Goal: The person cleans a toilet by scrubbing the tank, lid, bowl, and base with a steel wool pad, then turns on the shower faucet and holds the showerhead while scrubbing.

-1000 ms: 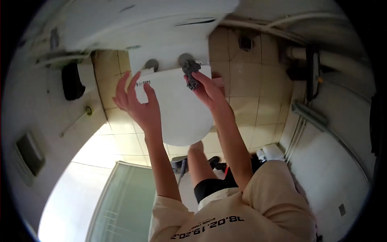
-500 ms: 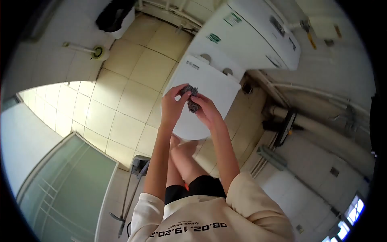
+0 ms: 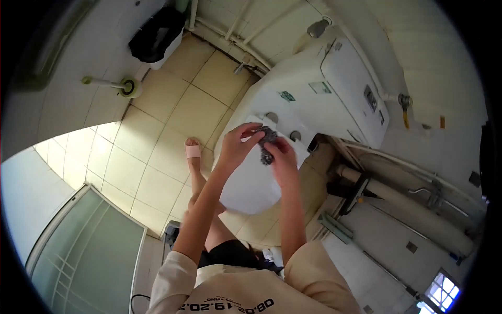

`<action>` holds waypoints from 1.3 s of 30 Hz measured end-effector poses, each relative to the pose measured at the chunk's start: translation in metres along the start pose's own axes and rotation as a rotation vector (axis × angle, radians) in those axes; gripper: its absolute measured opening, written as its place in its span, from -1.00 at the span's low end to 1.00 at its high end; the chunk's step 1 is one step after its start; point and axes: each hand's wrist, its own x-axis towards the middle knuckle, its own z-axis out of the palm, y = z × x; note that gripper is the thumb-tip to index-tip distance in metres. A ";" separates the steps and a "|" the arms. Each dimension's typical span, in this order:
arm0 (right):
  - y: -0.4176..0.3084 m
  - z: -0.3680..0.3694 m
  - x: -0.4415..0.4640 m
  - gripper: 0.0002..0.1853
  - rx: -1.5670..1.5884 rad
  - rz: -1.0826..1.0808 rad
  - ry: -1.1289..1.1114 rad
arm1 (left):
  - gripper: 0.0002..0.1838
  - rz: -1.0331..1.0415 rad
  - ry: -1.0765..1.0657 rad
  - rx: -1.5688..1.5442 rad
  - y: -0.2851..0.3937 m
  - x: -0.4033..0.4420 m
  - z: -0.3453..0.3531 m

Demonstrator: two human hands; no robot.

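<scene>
A grey, frizzy steel wool scourer is stretched a little between my two hands, over the closed white toilet lid. My left hand pinches its upper left end between thumb and fingers. Lower down on the other side, my right hand grips it with bent fingers. Both hands hide parts of the scourer. Behind them stands the white toilet tank with green labels.
A bin with a black bag and a toilet brush in its holder stand at the upper left. My foot in a pink slipper rests on the tiles. Pipes and a squeegee mop line the right side; a glass door is lower left.
The view has shifted. My hands and the scourer appear farther right and slightly lower, still gripping it. My slippered foot has come into sight on the tiles left of the toilet.
</scene>
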 end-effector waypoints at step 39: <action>0.035 0.020 0.281 -0.84 -2.554 -0.367 0.131 | -0.76 -0.350 -0.253 0.026 -0.109 0.192 -0.064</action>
